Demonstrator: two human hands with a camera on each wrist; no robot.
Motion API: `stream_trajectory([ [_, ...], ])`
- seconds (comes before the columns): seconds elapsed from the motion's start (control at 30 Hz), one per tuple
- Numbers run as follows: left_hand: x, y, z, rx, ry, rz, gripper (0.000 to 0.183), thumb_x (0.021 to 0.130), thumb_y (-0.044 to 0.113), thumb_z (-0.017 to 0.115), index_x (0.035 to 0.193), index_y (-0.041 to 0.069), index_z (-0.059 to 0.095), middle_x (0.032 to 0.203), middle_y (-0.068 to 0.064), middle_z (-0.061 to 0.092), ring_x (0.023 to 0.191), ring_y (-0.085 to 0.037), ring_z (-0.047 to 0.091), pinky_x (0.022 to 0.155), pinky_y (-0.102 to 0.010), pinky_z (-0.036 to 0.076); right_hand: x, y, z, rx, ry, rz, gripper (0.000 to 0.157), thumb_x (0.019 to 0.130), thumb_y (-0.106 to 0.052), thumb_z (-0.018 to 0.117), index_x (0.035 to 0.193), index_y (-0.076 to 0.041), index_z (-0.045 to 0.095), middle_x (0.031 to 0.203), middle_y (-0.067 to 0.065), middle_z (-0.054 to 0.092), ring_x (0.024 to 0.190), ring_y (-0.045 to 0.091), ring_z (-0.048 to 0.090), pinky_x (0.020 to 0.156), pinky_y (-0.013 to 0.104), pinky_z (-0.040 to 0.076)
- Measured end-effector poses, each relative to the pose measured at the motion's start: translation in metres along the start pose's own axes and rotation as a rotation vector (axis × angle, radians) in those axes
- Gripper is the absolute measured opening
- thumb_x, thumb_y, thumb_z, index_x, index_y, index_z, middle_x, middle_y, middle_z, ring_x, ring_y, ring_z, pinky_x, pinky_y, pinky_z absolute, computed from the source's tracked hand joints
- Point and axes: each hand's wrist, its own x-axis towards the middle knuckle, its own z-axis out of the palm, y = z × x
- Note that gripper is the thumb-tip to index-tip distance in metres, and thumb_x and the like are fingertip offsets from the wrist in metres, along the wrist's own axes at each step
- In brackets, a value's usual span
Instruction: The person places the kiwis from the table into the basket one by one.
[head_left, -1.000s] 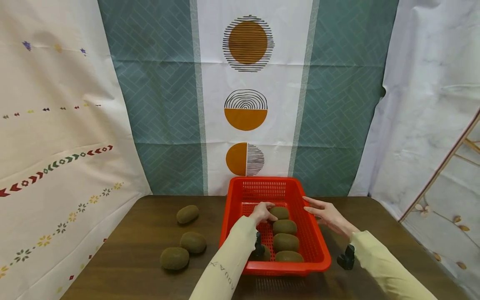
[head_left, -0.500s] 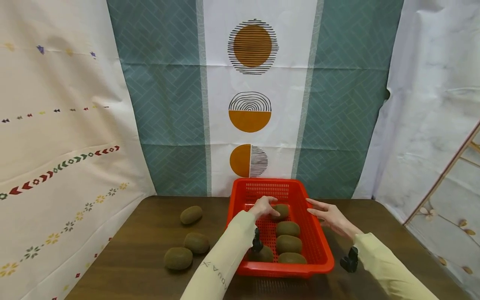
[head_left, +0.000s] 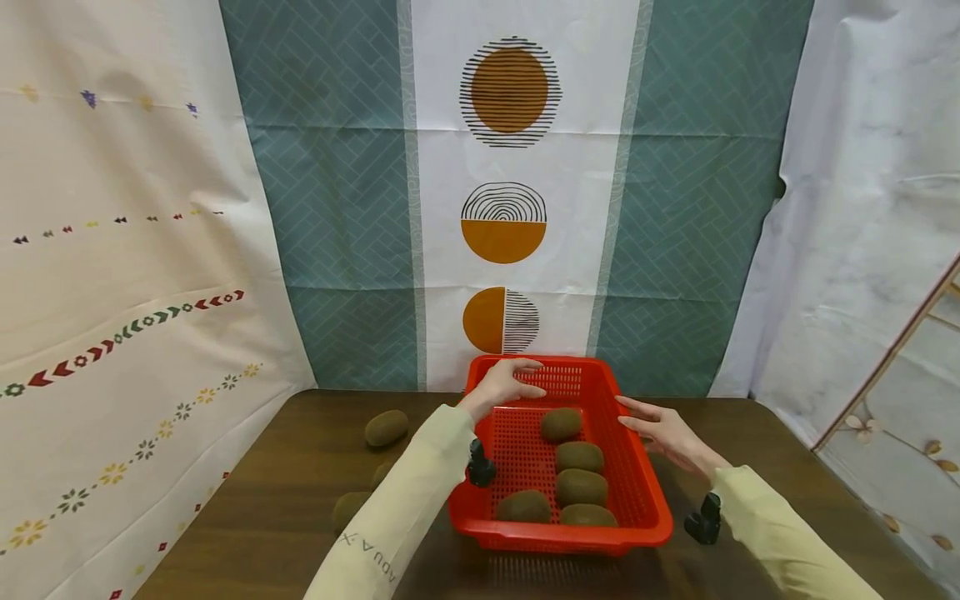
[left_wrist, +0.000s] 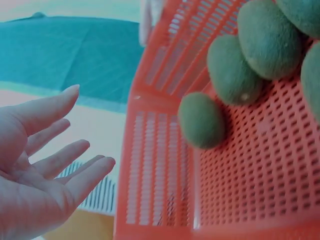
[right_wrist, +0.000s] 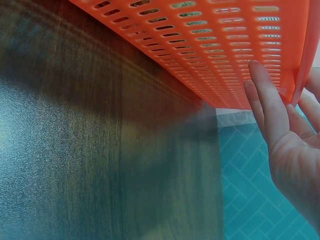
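My left hand [head_left: 501, 385] hovers over the left back part of the red plastic basket [head_left: 652, 492], its fingers spread and holding nothing. Clear of the basket wall in the left wrist view, the same hand [left_wrist: 50, 165] has its palm in sight. Several brown kiwis lie inside: a back kiwi [head_left: 561, 425] heads a column along the right, and another kiwi [head_left: 523, 507] sits at the front left. At the basket's right rim, my right hand [head_left: 670, 435] holds on; the right wrist view shows fingers [right_wrist: 270, 100] against the outer slotted wall and others beyond the rim.
On the brown table [head_left: 300, 450], left of the basket, lies a loose kiwi [head_left: 387, 428]. My left sleeve partly covers another kiwi [head_left: 348, 508] and one beside it. A patterned cloth [head_left: 502, 167] hangs behind the table.
My left hand has let go of the back kiwi and moved up and left, away from it. The kiwi stays in the basket. My right hand keeps its place at the rim.
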Motion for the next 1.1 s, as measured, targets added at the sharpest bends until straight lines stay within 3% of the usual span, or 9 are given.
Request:
stream_trajectory([
  [0.17, -0.012, -0.006, -0.028, -0.056, 0.049, -0.002, 0.040, 0.080, 0.006, 0.069, 0.118, 0.003, 0.059, 0.113, -0.012, 0.056, 0.098, -0.025, 0.055, 0.079, -0.037, 0.047, -0.001, -0.002, 0.001, -0.012, 0.023, 0.020, 0.055, 0.092, -0.015, 0.053, 0.140, 0.000, 0.030, 0.135, 0.026, 0.034, 0.110, 0.035, 0.048, 0.078, 0.047, 0.046],
  [0.37, -0.029, -0.020, -0.065, -0.105, 0.174, 0.024, 0.033, 0.081, 0.008, 0.068, 0.112, 0.001, 0.061, 0.106, -0.015, 0.058, 0.092, -0.026, 0.057, 0.079, -0.040, 0.047, 0.000, -0.003, 0.002, 0.004, 0.023, 0.019, 0.056, 0.092, -0.015, 0.054, 0.140, 0.000, 0.029, 0.134, 0.026, 0.035, 0.108, 0.035, 0.050, 0.077, 0.048, 0.046],
  [0.53, -0.048, -0.036, -0.097, -0.163, 0.271, 0.085, 0.035, 0.082, 0.007, 0.067, 0.114, -0.005, 0.058, 0.106, -0.019, 0.058, 0.091, -0.028, 0.059, 0.077, -0.038, 0.048, 0.001, -0.002, 0.001, -0.004, 0.017, 0.017, 0.055, 0.093, -0.015, 0.053, 0.140, 0.000, 0.029, 0.134, 0.027, 0.034, 0.109, 0.034, 0.050, 0.078, 0.049, 0.045],
  [0.7, -0.072, -0.045, -0.122, -0.200, 0.330, 0.084, 0.036, 0.082, 0.003, 0.066, 0.115, -0.008, 0.056, 0.109, -0.022, 0.056, 0.094, -0.032, 0.058, 0.080, -0.038, 0.046, 0.000, -0.003, 0.001, -0.009, 0.002, 0.013, 0.055, 0.093, -0.014, 0.052, 0.140, 0.000, 0.028, 0.135, 0.028, 0.032, 0.110, 0.036, 0.048, 0.079, 0.048, 0.045],
  [0.77, -0.078, -0.054, -0.130, -0.180, 0.354, 0.077, 0.037, 0.082, 0.004, 0.066, 0.115, -0.007, 0.055, 0.110, -0.024, 0.055, 0.096, -0.032, 0.057, 0.081, -0.038, 0.045, 0.000, -0.004, 0.001, -0.006, 0.005, 0.013, 0.056, 0.093, -0.015, 0.053, 0.140, 0.001, 0.028, 0.135, 0.028, 0.032, 0.110, 0.036, 0.048, 0.078, 0.048, 0.045],
  [0.87, -0.082, -0.080, -0.140, -0.135, 0.401, 0.060, 0.037, 0.081, 0.008, 0.069, 0.114, -0.004, 0.057, 0.110, -0.021, 0.056, 0.094, -0.028, 0.059, 0.080, -0.035, 0.047, 0.000, -0.005, 0.001, -0.016, 0.007, 0.012, 0.056, 0.093, -0.016, 0.053, 0.140, 0.000, 0.028, 0.135, 0.027, 0.033, 0.109, 0.035, 0.049, 0.078, 0.047, 0.046],
  [1.1, -0.098, -0.128, -0.148, -0.077, 0.508, -0.032, 0.039, 0.079, 0.007, 0.071, 0.113, -0.005, 0.058, 0.110, -0.022, 0.056, 0.097, -0.032, 0.056, 0.082, -0.038, 0.045, 0.000, -0.004, 0.002, -0.039, 0.007, 0.008, 0.056, 0.093, -0.016, 0.053, 0.140, 0.000, 0.028, 0.134, 0.027, 0.034, 0.109, 0.034, 0.049, 0.078, 0.048, 0.045],
])
